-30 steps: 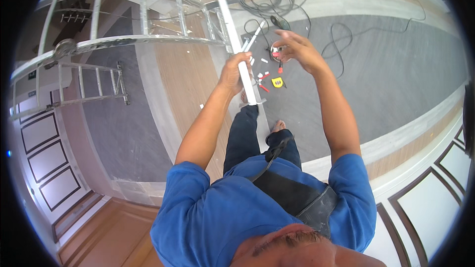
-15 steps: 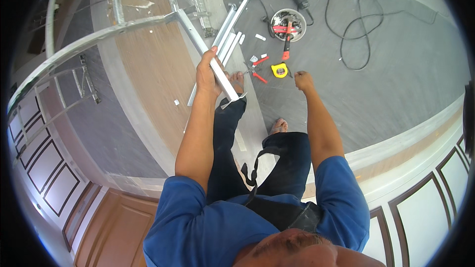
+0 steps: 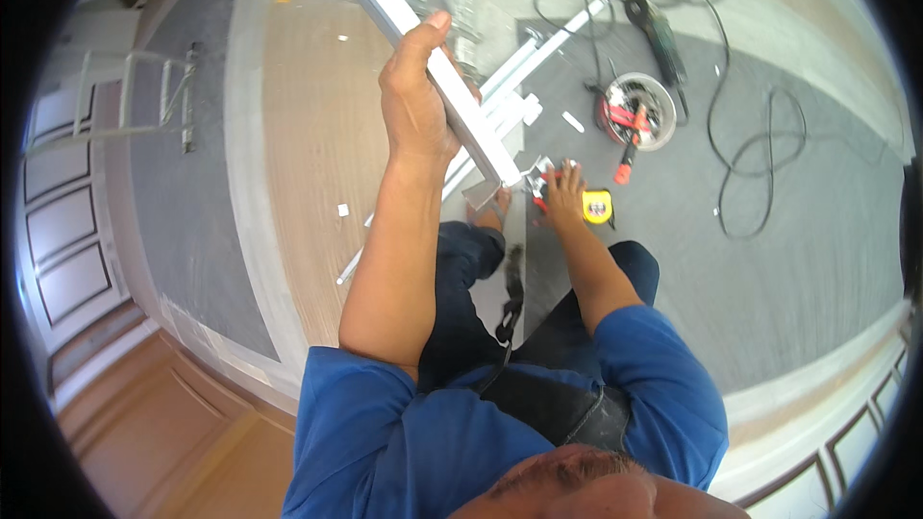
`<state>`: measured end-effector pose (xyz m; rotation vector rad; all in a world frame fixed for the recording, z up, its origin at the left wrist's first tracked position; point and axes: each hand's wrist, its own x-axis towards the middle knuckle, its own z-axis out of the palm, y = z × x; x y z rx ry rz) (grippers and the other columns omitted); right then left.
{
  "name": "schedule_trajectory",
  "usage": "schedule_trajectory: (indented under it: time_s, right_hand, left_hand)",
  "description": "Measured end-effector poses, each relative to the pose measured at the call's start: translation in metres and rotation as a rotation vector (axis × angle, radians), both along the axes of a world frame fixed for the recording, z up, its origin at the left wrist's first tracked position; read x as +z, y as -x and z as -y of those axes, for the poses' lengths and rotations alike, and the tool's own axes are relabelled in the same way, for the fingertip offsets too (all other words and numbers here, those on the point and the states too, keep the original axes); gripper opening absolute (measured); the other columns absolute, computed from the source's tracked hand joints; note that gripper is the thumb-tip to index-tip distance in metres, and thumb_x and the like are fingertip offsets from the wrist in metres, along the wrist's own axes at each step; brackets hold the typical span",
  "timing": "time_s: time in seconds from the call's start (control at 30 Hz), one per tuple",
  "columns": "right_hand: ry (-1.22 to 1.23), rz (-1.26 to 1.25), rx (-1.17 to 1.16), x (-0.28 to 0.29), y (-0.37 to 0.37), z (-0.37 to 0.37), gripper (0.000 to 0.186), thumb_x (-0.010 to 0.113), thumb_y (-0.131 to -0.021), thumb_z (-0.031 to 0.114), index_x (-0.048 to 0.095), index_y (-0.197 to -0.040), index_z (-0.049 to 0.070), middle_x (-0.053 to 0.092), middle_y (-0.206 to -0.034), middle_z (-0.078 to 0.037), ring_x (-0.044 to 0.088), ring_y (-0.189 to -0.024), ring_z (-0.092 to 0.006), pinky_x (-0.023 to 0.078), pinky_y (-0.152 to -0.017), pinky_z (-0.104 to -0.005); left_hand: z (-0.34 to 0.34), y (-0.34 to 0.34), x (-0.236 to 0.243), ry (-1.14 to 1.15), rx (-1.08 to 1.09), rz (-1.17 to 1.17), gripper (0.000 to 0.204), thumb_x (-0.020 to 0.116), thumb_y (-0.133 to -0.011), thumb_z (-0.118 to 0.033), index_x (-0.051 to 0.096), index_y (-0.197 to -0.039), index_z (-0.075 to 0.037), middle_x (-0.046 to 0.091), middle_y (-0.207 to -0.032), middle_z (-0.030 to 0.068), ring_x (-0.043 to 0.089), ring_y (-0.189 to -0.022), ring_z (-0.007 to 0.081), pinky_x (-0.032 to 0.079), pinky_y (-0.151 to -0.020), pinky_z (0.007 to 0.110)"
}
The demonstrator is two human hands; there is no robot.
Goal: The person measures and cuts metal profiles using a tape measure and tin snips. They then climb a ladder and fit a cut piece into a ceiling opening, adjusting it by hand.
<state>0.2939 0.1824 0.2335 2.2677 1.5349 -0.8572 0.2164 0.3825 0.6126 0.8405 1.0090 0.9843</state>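
My left hand [image 3: 415, 101] is wrapped round a white metal channel [image 3: 470, 127] and holds it at a slant above the floor. The channel's near end has a bent tab [image 3: 484, 194]; its far end runs out of the top of the view. Down at the floor, my right hand [image 3: 565, 194] has its fingers spread over red-handled pliers [image 3: 539, 202]. The fingers hide part of the pliers, and no firm grip shows. Just right of that hand lies a yellow tape measure [image 3: 597, 206].
Beyond the tape measure stands a white bucket [image 3: 667, 138] holding a red-and-black handled tool [image 3: 625, 165]. An angle grinder [image 3: 656, 38] and looped black cable [image 3: 769, 159] lie on the floor. More metal strips [image 3: 538, 56] lie under the channel. A ladder [image 3: 125, 96] is at left.
My right hand has gone from a closed shape right of the tape measure to spread fingers over the pliers, left of it. My left hand still holds the channel. The view has shifted lower.
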Motion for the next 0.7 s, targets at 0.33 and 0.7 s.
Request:
schedule_trajectory:
  time_s: [0.33, 0.7]
  right_hand:
    - [-0.01, -0.015, -0.053, 0.063, 0.044, 0.059, 0.064, 0.066, -0.087, 0.037, 0.051, -0.139, 0.004, 0.05, -0.144, -0.032, 0.046, -0.137, -0.0469, 0.033, -0.116, -0.0534]
    - [-0.343, -1.375, -0.406, 0.288, 0.049, 0.187, 0.03, 0.067, -0.1, 0.027, 0.065, -0.116, 0.001, 0.065, -0.093, -0.002, 0.06, -0.088, -0.0102, 0.049, -0.079, -0.027]
  left_hand:
    - [0.061, 0.109, 0.097, 0.068, 0.184, 0.152, 0.03, 0.068, -0.091, -0.036, 0.05, -0.077, -0.017, 0.037, -0.061, -0.0051, 0.039, -0.049, 0.0099, 0.034, -0.041, 0.028]
    - [0.15, 0.103, 0.123, 0.052, 0.089, 0.231, 0.027, 0.067, -0.087, -0.032, 0.048, -0.075, -0.018, 0.038, -0.065, -0.0044, 0.04, -0.055, 0.0101, 0.033, -0.043, 0.028]
